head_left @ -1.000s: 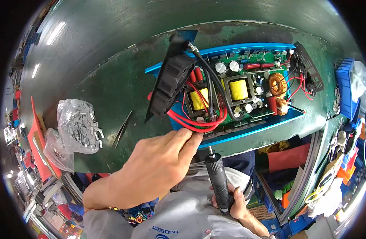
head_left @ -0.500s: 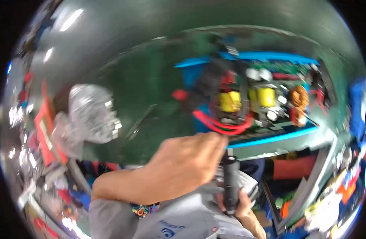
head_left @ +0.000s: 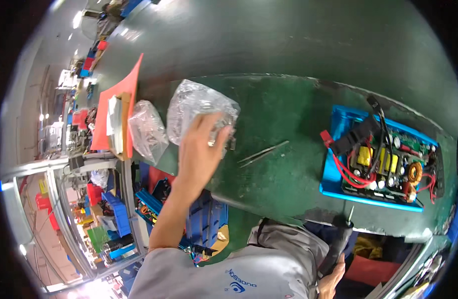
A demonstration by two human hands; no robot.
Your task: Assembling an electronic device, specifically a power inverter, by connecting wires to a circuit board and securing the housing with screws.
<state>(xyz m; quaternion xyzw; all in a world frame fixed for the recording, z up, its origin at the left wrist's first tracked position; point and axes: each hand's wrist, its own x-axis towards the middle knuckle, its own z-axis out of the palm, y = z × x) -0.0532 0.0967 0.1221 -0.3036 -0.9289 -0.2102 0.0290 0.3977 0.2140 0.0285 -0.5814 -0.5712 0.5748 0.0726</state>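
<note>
Two clear plastic bags lie on the green mat. The larger bag point(head_left: 199, 112), crumpled and holding small metal parts, sits under the left hand's fingers point(head_left: 209, 130). The smaller bag point(head_left: 148, 130) lies just left of them.

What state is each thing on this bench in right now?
Left hand: open, fingers in the clear plastic bag.
Right hand: gripping the black screwdriver, tip up.
Blue case: open, circuit board exposed.
Second clear bag: lying crumpled.
Tweezers: lying flat, untouched.
</note>
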